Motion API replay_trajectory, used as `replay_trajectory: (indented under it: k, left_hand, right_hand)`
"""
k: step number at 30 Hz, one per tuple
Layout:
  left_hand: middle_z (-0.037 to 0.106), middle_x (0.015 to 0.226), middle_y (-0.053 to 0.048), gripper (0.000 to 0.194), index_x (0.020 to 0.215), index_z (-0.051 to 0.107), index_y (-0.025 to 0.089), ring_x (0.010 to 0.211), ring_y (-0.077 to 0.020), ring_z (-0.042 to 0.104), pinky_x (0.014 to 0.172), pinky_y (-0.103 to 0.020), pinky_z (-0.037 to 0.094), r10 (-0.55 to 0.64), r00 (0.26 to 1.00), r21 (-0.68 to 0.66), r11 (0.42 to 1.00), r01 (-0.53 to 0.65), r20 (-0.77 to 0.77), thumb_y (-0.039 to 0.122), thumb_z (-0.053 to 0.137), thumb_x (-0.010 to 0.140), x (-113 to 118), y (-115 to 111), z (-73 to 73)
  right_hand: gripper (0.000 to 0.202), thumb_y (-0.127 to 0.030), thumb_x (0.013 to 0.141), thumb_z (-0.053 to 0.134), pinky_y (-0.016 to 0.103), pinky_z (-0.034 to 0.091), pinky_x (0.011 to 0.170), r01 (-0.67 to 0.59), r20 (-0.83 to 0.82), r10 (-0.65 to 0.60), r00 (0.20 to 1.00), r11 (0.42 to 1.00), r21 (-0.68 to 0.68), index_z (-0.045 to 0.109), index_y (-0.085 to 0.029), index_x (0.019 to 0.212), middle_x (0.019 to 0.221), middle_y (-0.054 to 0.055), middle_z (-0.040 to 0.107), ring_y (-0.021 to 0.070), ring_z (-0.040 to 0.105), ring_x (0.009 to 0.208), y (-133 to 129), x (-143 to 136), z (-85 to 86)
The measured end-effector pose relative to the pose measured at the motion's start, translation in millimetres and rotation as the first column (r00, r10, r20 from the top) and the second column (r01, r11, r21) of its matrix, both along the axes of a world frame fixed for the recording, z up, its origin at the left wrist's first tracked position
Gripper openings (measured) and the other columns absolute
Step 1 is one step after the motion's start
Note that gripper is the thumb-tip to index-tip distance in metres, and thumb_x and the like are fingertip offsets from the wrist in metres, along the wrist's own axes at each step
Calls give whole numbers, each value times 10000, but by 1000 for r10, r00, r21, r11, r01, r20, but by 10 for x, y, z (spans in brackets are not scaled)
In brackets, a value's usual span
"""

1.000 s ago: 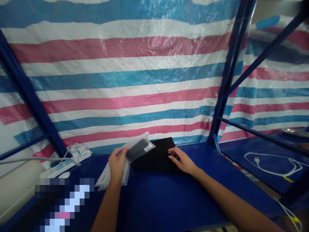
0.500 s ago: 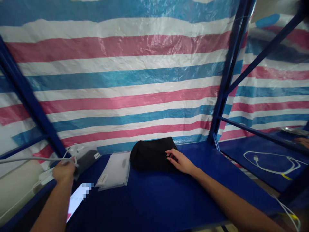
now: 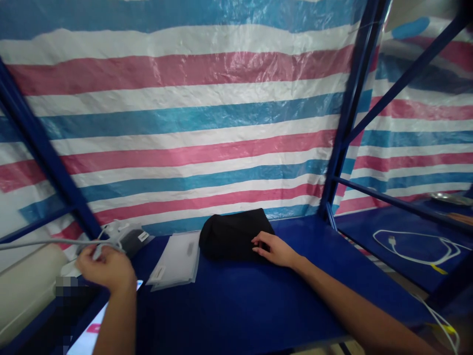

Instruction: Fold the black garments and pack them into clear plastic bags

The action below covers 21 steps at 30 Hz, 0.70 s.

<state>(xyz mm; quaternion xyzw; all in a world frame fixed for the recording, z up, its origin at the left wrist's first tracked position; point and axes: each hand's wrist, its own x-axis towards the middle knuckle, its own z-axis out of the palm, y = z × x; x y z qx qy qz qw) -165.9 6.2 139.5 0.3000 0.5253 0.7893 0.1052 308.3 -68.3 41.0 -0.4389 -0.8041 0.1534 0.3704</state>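
My left hand (image 3: 105, 266) is closed in a pinch at the left end of the shelf, beside a grey cable (image 3: 62, 242); a small pale thing shows at its fingertips, too hidden to name. Behind it lies a grey packet with a white label (image 3: 135, 241). Partly under my left forearm glows a phone screen (image 3: 86, 335). My right hand (image 3: 277, 250) rests with loosely bent, parted fingers on the right edge of a black cloth pouch (image 3: 231, 236), not gripping it. Left of the pouch, several clear plastic sleeves (image 3: 175, 259) lie stacked.
The blue shelf (image 3: 236, 305) stands against a striped plastic sheet (image 3: 192, 128), between blue metal posts (image 3: 342, 118). A pale rounded object (image 3: 33, 281) sits far left. On the neighbouring shelf lie a coiled white USB cable (image 3: 414, 256) and a shiny metal dish (image 3: 451, 198).
My left hand has turned and shifted a little right and down, its forearm swinging right across the phone. My right hand has barely moved on the pouch.
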Motion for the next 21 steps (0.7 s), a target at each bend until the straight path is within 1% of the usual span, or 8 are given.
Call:
replay_trajectory:
  k: [2,5,7,10,12,13,16,21]
  left_hand:
    - [525,1081,-37,200,983,442,230,1100,-247,551,741,-299,483,-4,995,-13,1000,5,102,179,498,797,247,14,-105]
    - [466,729,16,140,777,402,227,628,-155,519,553,-250,405,-240,958,-91,962,256,158,250,530,726,700,75,-336]
    - [492,662,25,154,718,424,225,546,-132,500,528,-244,404,-401,906,-126,900,417,135,274,564,677,1022,106,-462]
    - [637,709,-20,101,730,577,207,645,-181,632,611,-281,499,-595,802,-172,787,593,43,298,596,688,1402,108,-497]
    - [732,836,-55,128,799,693,203,807,-230,704,752,-335,556,-721,663,-263,692,672,-204,292,628,733,1526,83,-432]
    - [758,907,-62,146,847,733,214,890,-249,716,835,-364,563,-748,545,-329,659,677,-379,283,632,767,1547,65,-395]
    - [774,1100,-71,259,1035,775,253,1090,-278,703,1040,-447,524,-638,136,-460,671,582,-758,236,576,871,1493,-6,-367]
    - [686,1408,-109,528,1357,702,262,1315,-320,630,1160,-519,476,-538,-107,-515,702,492,-836,170,614,845,1279,-93,-623]
  right_hand:
    - [341,-481,982,725,357,575,848,-25,51,25,998,1000,0,693,-231,1211,1110,72,705,216,692,930,-11,-1,4]
    - [512,-564,850,853,392,564,959,-66,111,64,992,998,14,710,-240,1220,1156,77,700,258,672,1069,-18,7,-1]
    - [553,-561,803,895,409,546,1025,-87,134,85,987,996,14,722,-250,1227,1193,77,690,273,651,1145,-9,21,-17]
    - [434,-485,885,842,404,538,1050,-105,145,103,984,995,3,735,-258,1238,1209,80,684,261,646,1171,8,51,-34]
    - [346,-450,950,778,396,544,1038,-116,151,114,982,993,6,745,-255,1233,1198,86,689,256,652,1167,8,68,-25]
    - [330,-445,966,759,396,549,1026,-120,161,117,980,993,10,748,-252,1233,1193,90,694,258,655,1159,3,74,-13]
    - [318,-427,983,733,404,557,1001,-123,202,114,973,992,33,751,-250,1247,1183,100,714,268,664,1133,-22,79,41]
    - [254,-357,1048,621,393,563,953,-102,226,85,971,993,64,758,-242,1229,1095,85,769,253,699,1041,-43,69,98]
